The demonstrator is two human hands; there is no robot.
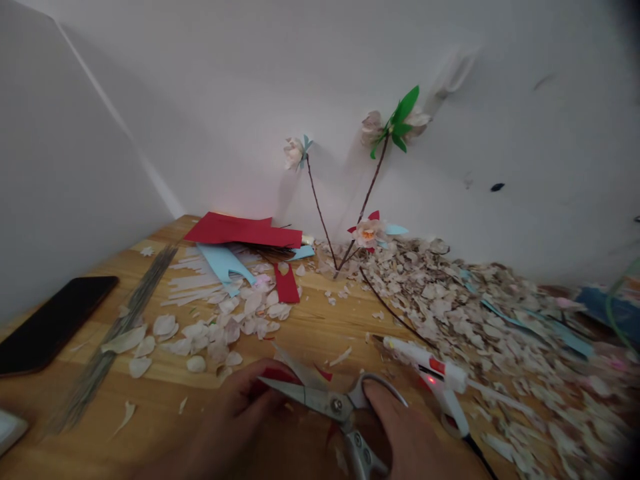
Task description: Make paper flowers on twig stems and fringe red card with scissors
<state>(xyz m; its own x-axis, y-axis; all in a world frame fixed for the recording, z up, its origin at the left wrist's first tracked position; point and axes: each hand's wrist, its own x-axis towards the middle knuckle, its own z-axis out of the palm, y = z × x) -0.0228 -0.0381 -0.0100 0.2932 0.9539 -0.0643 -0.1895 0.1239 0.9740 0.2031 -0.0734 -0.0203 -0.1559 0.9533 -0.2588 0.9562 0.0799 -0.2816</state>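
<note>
My left hand (227, 417) pinches a small piece of red paper (283, 373) at the front of the wooden table. My right hand (407, 427) is closed round the handles of metal scissors (336, 404), one finger through the upper loop. The scissor blades stand apart, pointing left, and the lower one lies across the red paper near my left fingers. The upper blade is smeared by motion. Right of the scissors lies a white glue gun (430, 363) with a red light on and a glue stick in its back.
Shell-like petals are heaped at the right (450, 300), with a smaller petal group (215, 337) at centre left. Flower stems (323, 210) lean by the wall. Red sheets (240, 230), blue paper (220, 263), thin wires (125, 320) and a black phone (57, 323) lie left.
</note>
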